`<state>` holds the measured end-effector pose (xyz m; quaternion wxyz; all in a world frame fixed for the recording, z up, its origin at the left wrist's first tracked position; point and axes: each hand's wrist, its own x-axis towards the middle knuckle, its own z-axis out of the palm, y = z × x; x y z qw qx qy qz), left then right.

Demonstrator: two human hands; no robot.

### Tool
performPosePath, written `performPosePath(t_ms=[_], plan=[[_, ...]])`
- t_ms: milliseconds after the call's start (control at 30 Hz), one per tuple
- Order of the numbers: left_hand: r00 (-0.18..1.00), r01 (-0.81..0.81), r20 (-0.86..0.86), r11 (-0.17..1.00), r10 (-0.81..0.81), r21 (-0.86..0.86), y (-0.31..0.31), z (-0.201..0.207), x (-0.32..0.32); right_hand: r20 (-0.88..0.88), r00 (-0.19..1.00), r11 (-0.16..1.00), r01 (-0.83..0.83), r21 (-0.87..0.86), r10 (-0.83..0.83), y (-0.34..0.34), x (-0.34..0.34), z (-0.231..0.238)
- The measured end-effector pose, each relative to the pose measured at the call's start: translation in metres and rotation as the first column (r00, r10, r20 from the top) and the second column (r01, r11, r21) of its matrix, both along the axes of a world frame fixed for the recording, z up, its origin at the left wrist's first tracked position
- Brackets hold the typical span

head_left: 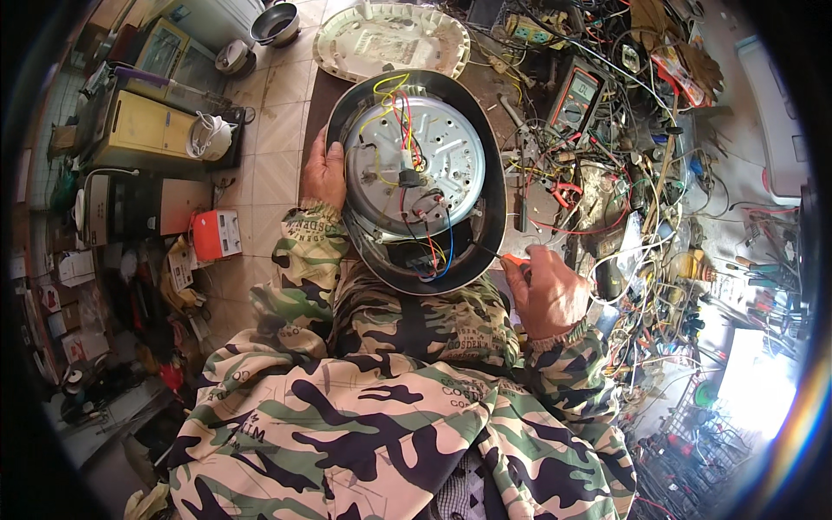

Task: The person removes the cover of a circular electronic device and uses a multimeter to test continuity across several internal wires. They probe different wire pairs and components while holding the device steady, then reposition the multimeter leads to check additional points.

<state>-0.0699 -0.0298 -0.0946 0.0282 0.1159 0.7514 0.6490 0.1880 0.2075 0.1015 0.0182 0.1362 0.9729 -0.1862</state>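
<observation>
An opened rice cooker [418, 130] rests upside down on the bench edge and over my lap, its round metal shell and wiring exposed inside a dark oval housing. Red, yellow, blue and black wires [431, 247] run from the metal shell to the recess at the near end. My left hand [324, 173] grips the housing's left side. In my right hand [549, 290] is a screwdriver [516, 260] with an orange handle. Its dark shaft points left into the near right part of the housing; the tip is hard to make out.
Behind the cooker lies a cream oval base cover [390, 42]. A multimeter [575, 97] and red-handled pliers [567, 192] sit among tangled wires on the right. Off to the left are a dark pan [276, 24], a yellow cabinet [152, 128] and a red-orange box [216, 235] beside the tiled floor.
</observation>
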Motion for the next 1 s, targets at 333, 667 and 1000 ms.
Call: performPosePath(t_ms=[333,667,1000], plan=[[1.0,-0.003,0.022,1.0,0.004,-0.027,-0.004,-0.013,-0.004,0.03,0.999,0.995,-0.039,0.087,0.037,-0.001,-0.002,0.001],[0.999,-0.033,0.004,0.998,0.033,-0.048,-0.008,0.003,0.018,-0.218,0.969,0.992,-0.123,-0.03,0.114,0.005,-0.006,-0.015],[0.998,-0.056,0.035,0.997,0.058,-0.061,-0.01,0.005,0.037,-0.279,0.95,0.987,-0.157,-0.03,0.143,0.002,-0.009,-0.009]])
